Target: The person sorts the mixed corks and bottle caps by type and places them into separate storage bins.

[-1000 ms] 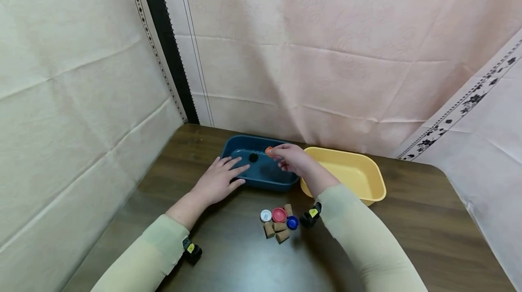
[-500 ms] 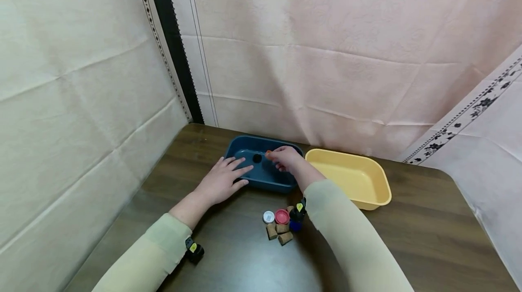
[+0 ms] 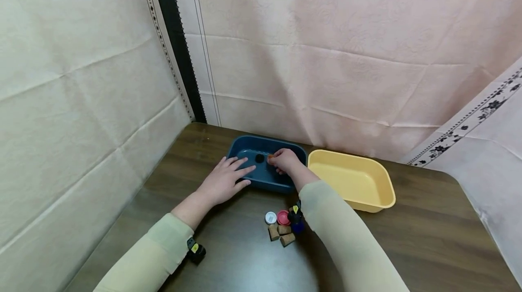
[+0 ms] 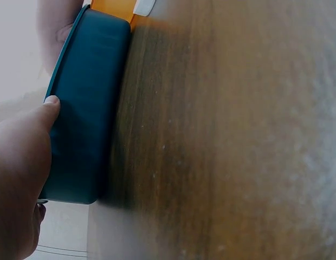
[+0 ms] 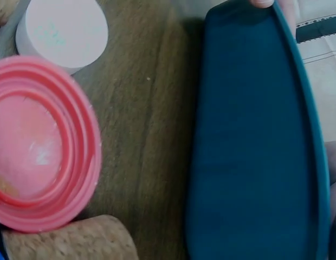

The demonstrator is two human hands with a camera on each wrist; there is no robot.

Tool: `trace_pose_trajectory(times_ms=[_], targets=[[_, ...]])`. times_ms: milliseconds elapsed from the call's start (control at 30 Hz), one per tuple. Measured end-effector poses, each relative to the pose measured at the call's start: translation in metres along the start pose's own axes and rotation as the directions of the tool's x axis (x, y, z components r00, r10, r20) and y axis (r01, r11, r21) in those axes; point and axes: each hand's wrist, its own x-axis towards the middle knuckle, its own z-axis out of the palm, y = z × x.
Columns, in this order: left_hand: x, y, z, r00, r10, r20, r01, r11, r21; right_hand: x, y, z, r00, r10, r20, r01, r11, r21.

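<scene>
In the head view my right hand [image 3: 287,160] reaches down inside the blue bin [image 3: 271,185]. It pinches a small orange piece [image 3: 270,159], likely a bottle cap, mostly covered by the fingers. A dark round thing [image 3: 259,158] lies on the bin's floor to the left. My left hand [image 3: 222,182] rests over the bin's front left rim with fingers spread; in the left wrist view its thumb [image 4: 51,101] touches that rim. Before the bin lie a white cap [image 3: 271,218], a red cap [image 3: 283,217], a blue cap [image 3: 298,227] partly hidden by the wrist camera, and several corks [image 3: 273,232].
A yellow bin [image 3: 356,203] stands just right of the blue one. Both sit on a brown wooden table [image 3: 428,219], near its back edge. Pale cloth [image 3: 346,56] hangs behind, and more cloth [image 3: 81,115] hangs at the left.
My right hand has moved lower into the blue bin with the orange piece. Its wrist camera now covers part of the caps and corks. My left hand stays at the rim.
</scene>
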Motion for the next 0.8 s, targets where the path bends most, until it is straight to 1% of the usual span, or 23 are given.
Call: trace_pose_trajectory(times_ms=[67,200,367,500,600,800], targets=[[0.000,0.000,0.000,1.000,0.007,-0.012,-0.007,1.000,0.003,0.002,0.001,0.001,1.000,-0.005,-0.012,0.005,0.999,-0.038],[-0.001,-0.001,0.000,0.999,0.024,-0.031,-0.024,1.000,0.013,0.003,0.001,0.004,0.999,-0.028,-0.021,0.027,0.996,-0.079],[0.000,-0.001,0.001,1.000,0.020,-0.024,-0.020,1.000,0.005,0.002,0.000,0.006,0.999,-0.043,-0.027,0.039,0.992,-0.117],[0.000,0.000,0.001,1.000,0.018,-0.022,-0.018,1.000,-0.004,-0.001,-0.002,0.004,0.999,-0.046,-0.028,0.042,0.991,-0.128],[0.000,0.000,0.001,1.000,0.020,-0.024,-0.020,1.000,-0.005,-0.005,-0.005,0.003,0.998,-0.048,-0.031,0.043,0.990,-0.137],[-0.001,-0.001,0.001,1.000,0.017,-0.024,-0.017,1.000,0.007,-0.013,-0.009,0.001,0.997,-0.057,-0.049,0.046,0.980,-0.194]])
